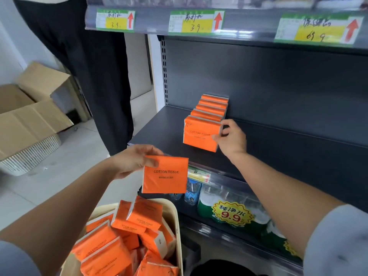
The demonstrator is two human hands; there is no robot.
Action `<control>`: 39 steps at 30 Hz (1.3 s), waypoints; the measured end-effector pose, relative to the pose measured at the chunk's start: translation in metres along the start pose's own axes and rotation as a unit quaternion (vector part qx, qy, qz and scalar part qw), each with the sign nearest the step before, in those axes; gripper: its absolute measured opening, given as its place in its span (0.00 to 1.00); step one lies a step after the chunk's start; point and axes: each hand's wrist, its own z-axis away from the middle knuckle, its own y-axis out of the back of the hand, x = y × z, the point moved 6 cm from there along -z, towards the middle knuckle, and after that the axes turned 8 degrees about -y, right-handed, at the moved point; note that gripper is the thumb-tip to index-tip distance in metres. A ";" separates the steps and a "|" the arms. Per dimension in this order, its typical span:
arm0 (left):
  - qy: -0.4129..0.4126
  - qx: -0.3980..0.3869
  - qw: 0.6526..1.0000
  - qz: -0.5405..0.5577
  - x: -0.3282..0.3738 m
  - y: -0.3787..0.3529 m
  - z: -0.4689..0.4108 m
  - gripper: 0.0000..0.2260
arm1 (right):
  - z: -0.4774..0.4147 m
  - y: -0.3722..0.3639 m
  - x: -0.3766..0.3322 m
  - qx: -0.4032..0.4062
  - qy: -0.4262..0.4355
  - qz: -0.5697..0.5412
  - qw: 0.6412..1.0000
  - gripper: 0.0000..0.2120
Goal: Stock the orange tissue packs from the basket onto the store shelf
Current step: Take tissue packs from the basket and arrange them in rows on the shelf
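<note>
I log orange packs with black COTTON TISSUE print: one pack (165,176) pinched in left grip (135,162) above basket (175,226), a row (213,105) of five on shelf (159,126) (right grip (232,136) curled on front pack (200,136)), basket heap (111,246) too jumbled to count.

Floor (65,156): pale glossy tile, 9 o'clock; white wall (8,46) at 10 o'clock; open cardboard boxes (25,120) at 9 o'clock, a white ribbed bin (29,154) under the near one; black trouser legs (95,76) of a standing person at 11 o'clock, just beside the dark grey shelf unit (278,86); green-and-yellow price labels (196,21) with red arrows at 12 o'clock; wrapped water bottles (229,206) on the lower tier, 5 o'clock.
</note>
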 end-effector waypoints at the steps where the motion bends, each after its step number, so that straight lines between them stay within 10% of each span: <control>1: -0.005 -0.002 1.000 0.008 0.000 0.000 -0.002 0.09 | -0.003 -0.002 0.002 0.000 -0.001 0.004 1.000 0.15; 39: -0.162 0.087 0.982 -0.046 0.057 -0.004 -0.092 0.13 | -0.053 -0.023 0.027 0.024 -0.006 0.062 0.998 0.13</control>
